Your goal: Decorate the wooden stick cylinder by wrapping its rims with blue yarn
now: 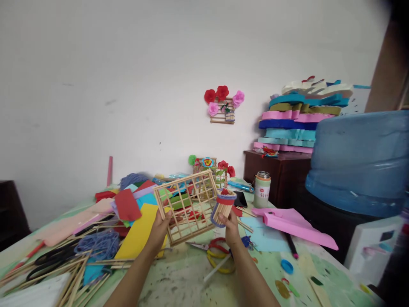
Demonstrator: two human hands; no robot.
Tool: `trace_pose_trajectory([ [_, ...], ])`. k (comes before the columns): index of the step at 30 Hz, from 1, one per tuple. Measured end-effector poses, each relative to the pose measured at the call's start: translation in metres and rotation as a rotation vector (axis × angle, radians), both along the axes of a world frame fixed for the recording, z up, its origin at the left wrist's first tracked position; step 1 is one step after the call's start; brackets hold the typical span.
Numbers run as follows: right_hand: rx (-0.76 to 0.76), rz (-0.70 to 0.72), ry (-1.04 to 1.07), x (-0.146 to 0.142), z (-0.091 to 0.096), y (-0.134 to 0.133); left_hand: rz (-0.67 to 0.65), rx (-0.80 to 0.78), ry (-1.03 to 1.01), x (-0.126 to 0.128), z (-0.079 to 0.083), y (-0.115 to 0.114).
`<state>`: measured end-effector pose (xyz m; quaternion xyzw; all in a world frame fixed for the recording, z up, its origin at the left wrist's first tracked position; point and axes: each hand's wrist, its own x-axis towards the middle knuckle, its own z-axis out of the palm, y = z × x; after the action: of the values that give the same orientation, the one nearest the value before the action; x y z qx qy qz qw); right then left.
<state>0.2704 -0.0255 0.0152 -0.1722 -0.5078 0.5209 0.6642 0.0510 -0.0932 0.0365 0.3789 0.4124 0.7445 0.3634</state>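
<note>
A lattice frame of thin wooden sticks [188, 207] is held up, tilted, above the table. My left hand [161, 228] grips its left side near the lower corner, fingers closed round the edge. In my right hand [230, 228] is a small stick basket [223, 207] bound with purple cord and a red band; thumb and fingers pinch its lower part. The basket is close against the frame's right end; whether they touch I cannot tell. Beneath the hands lie scissors [214, 246] with red handles and a yellow-handled pair [220, 265].
Coloured paper [140, 232], purple cord [98, 245] and loose sticks [76, 279] cover the left. A bottle [262, 189], pink paper [297, 224] and a blue cap [286, 266] are at right. Behind stand flower-decorated lattices [207, 170]; a water jug [358, 162] stands beyond the right edge.
</note>
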Motion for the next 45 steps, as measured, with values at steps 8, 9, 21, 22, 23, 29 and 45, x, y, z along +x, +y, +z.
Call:
trace_pose_trajectory([
  [8,-0.062,-0.064,0.103,-0.004,0.0,-0.002,-0.384,-0.175,-0.056,0.0,-0.012,-0.009],
  [9,-0.069,-0.075,0.108,-0.003,0.001,-0.002,-0.435,-0.176,-0.025,0.001,-0.013,-0.01],
  [21,-0.077,-0.07,0.057,0.006,0.002,0.003,-0.503,-0.227,0.049,0.002,-0.024,-0.005],
  [22,-0.074,-0.064,0.052,0.007,0.001,0.003,-0.49,-0.22,0.054,0.0,-0.023,-0.005],
  [23,-0.064,-0.056,0.04,0.008,0.002,0.003,-0.476,-0.207,0.059,-0.002,-0.02,-0.005],
  [29,0.034,0.029,-0.125,0.013,0.009,-0.002,-0.226,0.011,-0.022,-0.026,0.004,-0.011],
  [45,-0.029,-0.142,-0.059,-0.03,0.009,-0.022,0.009,0.189,-0.572,-0.026,-0.004,0.002],
])
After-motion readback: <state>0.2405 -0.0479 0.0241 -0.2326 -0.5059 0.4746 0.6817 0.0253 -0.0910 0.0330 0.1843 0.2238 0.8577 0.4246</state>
